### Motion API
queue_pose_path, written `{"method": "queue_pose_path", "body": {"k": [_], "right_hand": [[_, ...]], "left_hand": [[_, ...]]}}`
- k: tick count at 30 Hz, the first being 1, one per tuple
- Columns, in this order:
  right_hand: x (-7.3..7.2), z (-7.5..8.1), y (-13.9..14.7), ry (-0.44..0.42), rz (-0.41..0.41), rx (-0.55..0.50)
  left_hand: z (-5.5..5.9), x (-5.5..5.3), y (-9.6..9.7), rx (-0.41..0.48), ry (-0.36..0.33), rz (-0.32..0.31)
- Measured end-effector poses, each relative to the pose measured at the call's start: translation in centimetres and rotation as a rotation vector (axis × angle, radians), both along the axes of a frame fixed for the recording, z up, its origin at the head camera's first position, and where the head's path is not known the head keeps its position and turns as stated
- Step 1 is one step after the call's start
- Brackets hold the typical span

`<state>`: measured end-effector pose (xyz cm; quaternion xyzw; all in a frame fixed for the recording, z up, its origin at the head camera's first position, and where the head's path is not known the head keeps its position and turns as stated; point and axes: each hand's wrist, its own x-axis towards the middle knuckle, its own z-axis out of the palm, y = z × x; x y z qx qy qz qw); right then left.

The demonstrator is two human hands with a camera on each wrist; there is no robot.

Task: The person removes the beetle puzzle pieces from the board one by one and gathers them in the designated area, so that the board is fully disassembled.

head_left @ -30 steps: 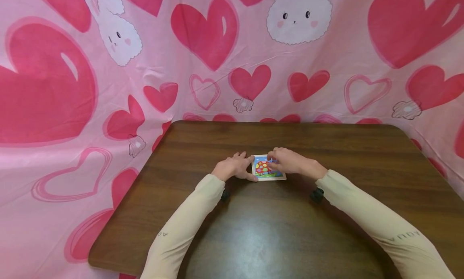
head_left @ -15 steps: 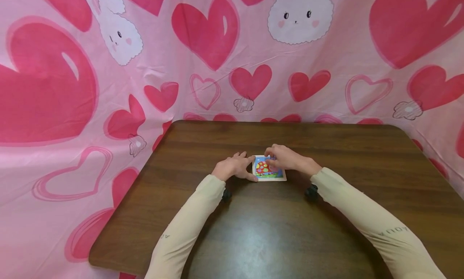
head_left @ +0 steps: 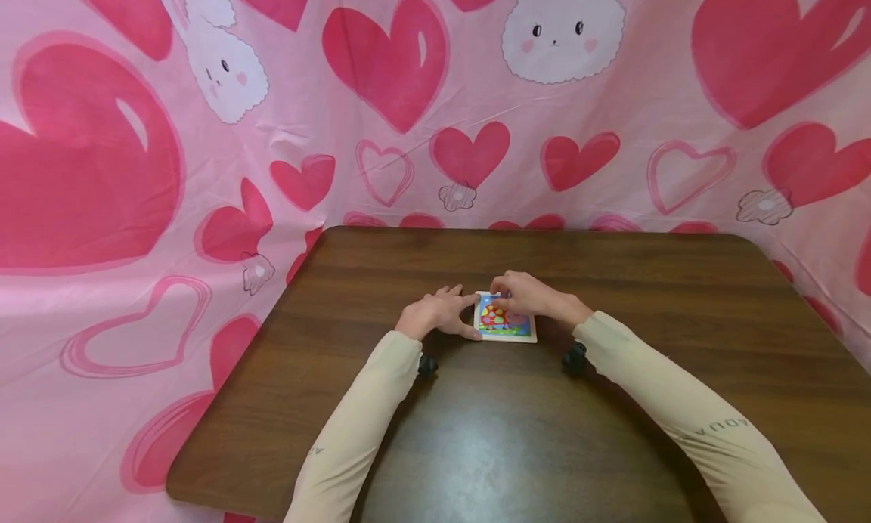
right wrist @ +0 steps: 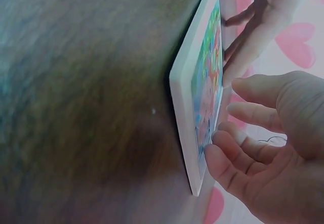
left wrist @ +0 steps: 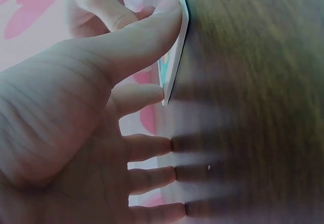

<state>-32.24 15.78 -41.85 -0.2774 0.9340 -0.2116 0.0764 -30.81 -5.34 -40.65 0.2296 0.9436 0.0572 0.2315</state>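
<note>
White-rimmed square panel, woodgrain tabletop

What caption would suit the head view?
Left hand touches a colorful picture, right hand over it, on a wooden table before pink heart-print cloth.

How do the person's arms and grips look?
The left sleeve and right sleeve are long and cream, with dark lettering, seemingly AQUA on the right. Black devices show at both wrists; left grip and right grip wear no gloves.
</note>
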Motion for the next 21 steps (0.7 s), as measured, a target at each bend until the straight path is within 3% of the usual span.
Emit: {"method": "queue_pose_path", "body": {"k": [7, 21], "right_hand": [[-0.34, -0.39, -0.18, -0.034, -0.005, 0.030], [-0.10, -0.37, -0.44, -0.021, 0.006, 0.063]], "left_hand": [[-0.21, 0.03, -0.10, 0.023, -0.003, -0.007], [-0.16, 0.00, 0.16, 0.014, 0.016, -0.010]]}}
